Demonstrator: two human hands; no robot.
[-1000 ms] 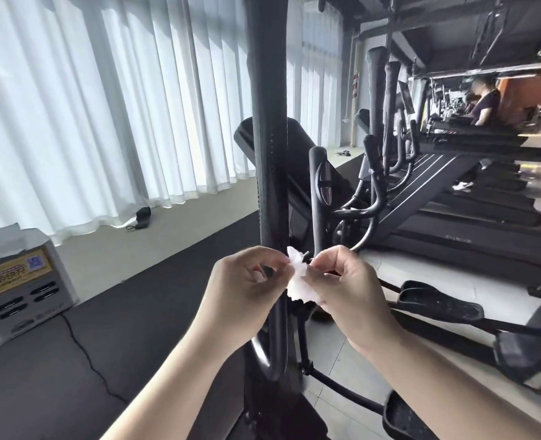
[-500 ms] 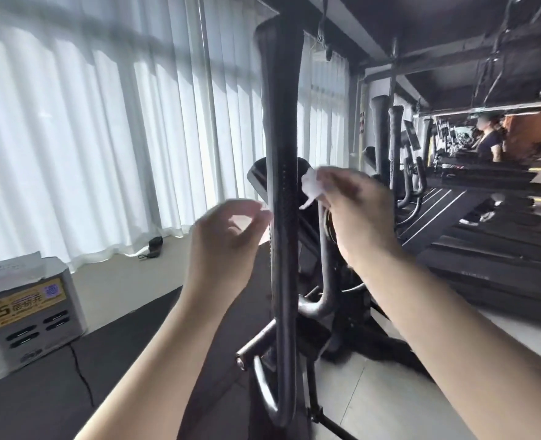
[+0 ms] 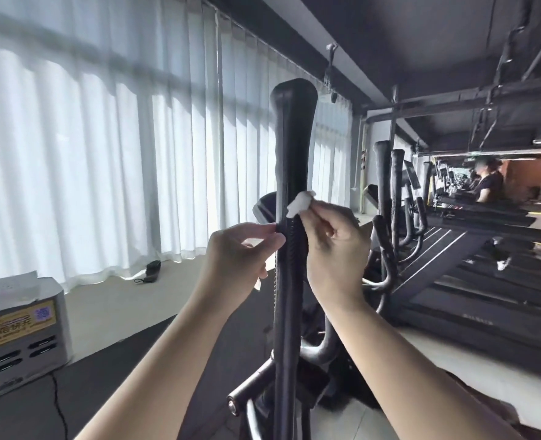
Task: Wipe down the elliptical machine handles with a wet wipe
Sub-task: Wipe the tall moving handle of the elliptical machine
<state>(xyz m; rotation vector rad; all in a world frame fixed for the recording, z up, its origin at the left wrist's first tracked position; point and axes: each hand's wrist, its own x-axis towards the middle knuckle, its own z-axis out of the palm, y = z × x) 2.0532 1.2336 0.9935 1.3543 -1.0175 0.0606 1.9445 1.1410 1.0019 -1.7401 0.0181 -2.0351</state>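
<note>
A tall black elliptical handle rises upright in the middle of the view, flaring at its top. My right hand pinches a small crumpled white wet wipe and presses it against the handle's right side, about midway up the grip. My left hand is on the handle's left side at nearly the same height, its thumb and fingertips touching the black bar. The handle's lower shaft runs down between my forearms.
A grey power-bank kiosk stands on the floor at left, before white curtains. A small black object lies by the curtain. Further black machine handles and treadmills line the right side, with a person far back.
The view tilted upward, showing the handle's top. My right hand carried the wipe from below up to the grip, and my left hand let go of the wipe and came to the bar.
</note>
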